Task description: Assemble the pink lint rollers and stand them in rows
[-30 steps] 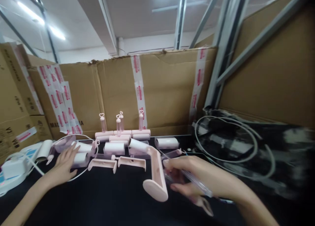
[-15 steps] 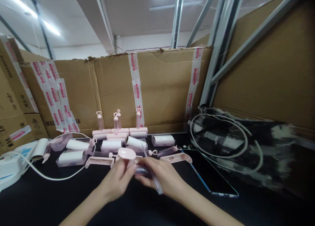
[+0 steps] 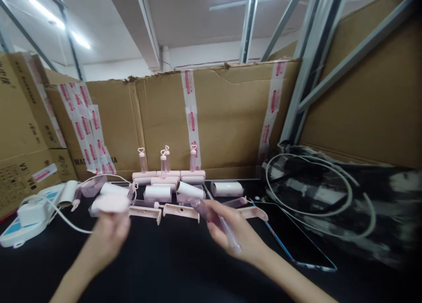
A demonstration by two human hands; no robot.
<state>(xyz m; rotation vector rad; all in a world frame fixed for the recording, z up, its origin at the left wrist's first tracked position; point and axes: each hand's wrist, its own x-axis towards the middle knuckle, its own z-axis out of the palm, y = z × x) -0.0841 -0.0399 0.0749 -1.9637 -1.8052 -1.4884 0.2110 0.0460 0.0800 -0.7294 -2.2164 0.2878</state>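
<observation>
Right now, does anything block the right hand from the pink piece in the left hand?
Nothing visible does. Two brackets show between the right hand and the pink piece in the left hand, but they lie on the table, seemingly beyond both hands.

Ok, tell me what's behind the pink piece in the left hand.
Behind the pink piece in the left hand, a white roll shows above its edge, and part of a second roll at its left. Whatever it covers can't be seen.
</observation>
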